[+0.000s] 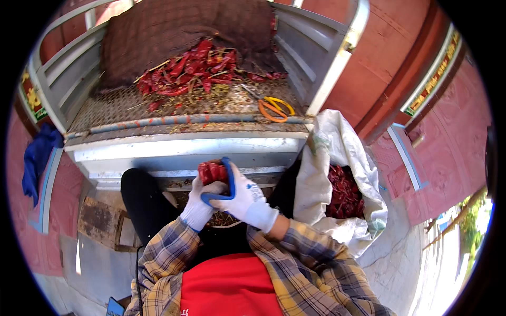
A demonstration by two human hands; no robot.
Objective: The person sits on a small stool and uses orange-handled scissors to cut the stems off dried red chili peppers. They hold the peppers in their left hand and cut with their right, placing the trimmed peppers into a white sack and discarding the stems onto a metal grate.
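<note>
Together, my two hands hold a small bunch of dried red chili peppers (212, 173) in front of the truck bed's edge. My left hand (199, 199), in a white knit glove, cups the bunch from below and the left; its fingers are mostly hidden. My right hand (243, 193) wears a white glove with a blue-coated palm. Its fingers press the right side of the bunch, and its thumb lies across my left hand. Beyond them, a heap of loose dried chili peppers (193, 69) with pale stems spreads over the truck bed (114, 108).
Orange-and-yellow-handled scissors (274, 108) lie near the bed's front edge. A dark brown cloth (166, 35) covers part of the heap. At right stands a white woven sack (312, 189) holding chili peppers. A wooden stool (99, 221) is at left, near a blue cloth (39, 162).
</note>
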